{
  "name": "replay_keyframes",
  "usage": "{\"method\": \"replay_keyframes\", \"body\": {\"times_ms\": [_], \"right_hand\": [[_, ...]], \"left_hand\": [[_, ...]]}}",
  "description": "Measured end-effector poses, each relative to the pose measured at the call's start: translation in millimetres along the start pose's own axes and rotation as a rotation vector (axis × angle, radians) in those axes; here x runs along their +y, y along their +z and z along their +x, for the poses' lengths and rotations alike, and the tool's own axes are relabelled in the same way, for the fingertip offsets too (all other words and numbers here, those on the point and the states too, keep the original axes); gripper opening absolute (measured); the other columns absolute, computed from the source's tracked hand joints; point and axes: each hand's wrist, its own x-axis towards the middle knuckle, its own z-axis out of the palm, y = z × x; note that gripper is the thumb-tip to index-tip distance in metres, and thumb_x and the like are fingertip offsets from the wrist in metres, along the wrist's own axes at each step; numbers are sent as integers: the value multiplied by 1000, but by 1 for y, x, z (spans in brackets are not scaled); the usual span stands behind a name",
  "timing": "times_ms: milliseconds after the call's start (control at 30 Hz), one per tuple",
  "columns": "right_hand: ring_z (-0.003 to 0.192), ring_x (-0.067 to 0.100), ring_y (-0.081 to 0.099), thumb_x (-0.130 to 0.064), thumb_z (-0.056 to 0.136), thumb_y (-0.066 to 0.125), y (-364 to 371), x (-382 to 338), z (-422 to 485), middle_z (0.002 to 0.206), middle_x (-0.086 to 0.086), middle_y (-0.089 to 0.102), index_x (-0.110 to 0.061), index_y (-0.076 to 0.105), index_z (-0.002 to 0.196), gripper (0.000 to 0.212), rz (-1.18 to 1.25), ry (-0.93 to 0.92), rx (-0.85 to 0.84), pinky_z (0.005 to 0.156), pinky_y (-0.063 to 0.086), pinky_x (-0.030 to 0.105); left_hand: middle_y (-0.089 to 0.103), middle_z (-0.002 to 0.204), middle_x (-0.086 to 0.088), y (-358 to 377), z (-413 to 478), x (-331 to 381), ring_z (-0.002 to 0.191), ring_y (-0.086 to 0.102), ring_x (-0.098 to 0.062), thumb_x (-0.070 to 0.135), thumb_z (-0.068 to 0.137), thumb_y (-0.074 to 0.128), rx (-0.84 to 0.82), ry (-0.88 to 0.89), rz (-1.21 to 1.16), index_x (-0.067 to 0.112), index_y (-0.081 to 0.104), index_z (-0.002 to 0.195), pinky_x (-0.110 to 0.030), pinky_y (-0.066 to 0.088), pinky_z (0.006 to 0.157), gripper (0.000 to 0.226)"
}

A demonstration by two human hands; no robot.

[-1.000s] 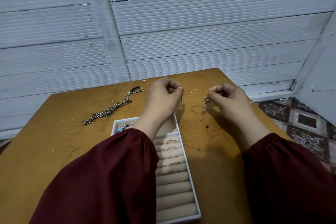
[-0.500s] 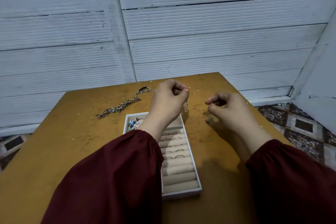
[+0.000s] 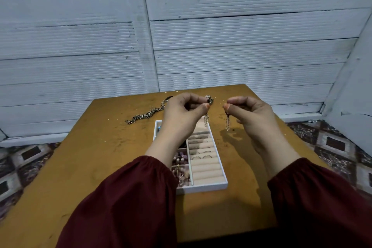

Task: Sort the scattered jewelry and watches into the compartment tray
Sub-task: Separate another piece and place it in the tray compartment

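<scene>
Two hands hover above a scuffed, mustard-brown wooden worktop (image 3: pixel 84 167) that stands against a wall of pale grey-white ribbed boards (image 3: pixel 241 56); patterned maroon-and-cream floor tiles (image 3: pixel 332 143) show at 3 and 9 o'clock of the worktop.

At the centre of the worktop lies a white rectangular compartment tray (image 3: pixel 203 187) with its long side running from 12 to 6 o'clock. Its right half is a column of beige padded ring rolls (image 3: pixel 207 169), several of them carrying thin rings, while the left compartments hold pink and purple beaded pieces (image 3: pixel 181 159). A long dark-silver chain necklace (image 3: pixel 147 115) lies loose on the worktop at about 10 o'clock of the tray, well apart from it.

Both forearms come up from 6 o'clock in gathered dark maroon sleeves (image 3: pixel 130 197). The left hand (image 3: pixel 181 115) is held over the tray's far end, knuckles up, its fingers pinched narrow on the top of a small pale dangling chain earring (image 3: pixel 206 120) that hangs over the tray's 12 o'clock compartment. The right hand (image 3: pixel 253 115) is raised just to 3 o'clock of the tray, fingers likewise pinched — holding a matching dangling chain earring (image 3: pixel 227 123) that hangs above bare worktop beside the tray's rim. The two hands face each other, close but apart.
</scene>
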Motion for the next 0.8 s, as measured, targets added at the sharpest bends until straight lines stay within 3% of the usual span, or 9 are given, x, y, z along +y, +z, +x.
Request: {"method": "replay_keyframes", "body": {"times_ms": [133,267,433,567,800], "right_hand": [[62,-7,61,3,79,70,18,-3,-19,70,-10,67,-12,64,82,17,103,-39,-48,53,42,5],[62,-6,61,5,77,70,36,-1,-35,73,-7,67,-10,65,82,16,178,-53,-85,56,44,6],[75,9,66,2,73,75,54,11,-43,76,-2,70,-11,67,82,17,233,-20,-134,71,54,21],[69,5,64,6,72,73,67,18,-50,71,-2,68,-10,66,79,19,264,-27,-151,66,51,16],[69,6,64,5,71,73,76,30,-55,70,-2,69,-11,66,78,18,295,-23,-159,65,51,16]], "left_hand": [[71,82,-12,-17,-18,1,73,63,-11,6,82,72,29,19,-38,12,71,84,-17,51,67,7],[69,79,-2,-37,-34,-2,67,61,0,6,82,71,80,24,-86,12,71,86,-12,48,61,7],[71,79,4,-54,-49,-15,74,64,-4,6,81,72,148,-4,-123,16,72,83,-16,51,70,10],[71,81,1,-62,-57,-22,77,65,-8,3,82,69,181,-42,-196,14,72,84,-19,53,72,12],[70,77,0,-69,-63,-28,70,64,-4,-2,81,66,240,-25,-297,4,69,87,-14,51,62,9]]}}
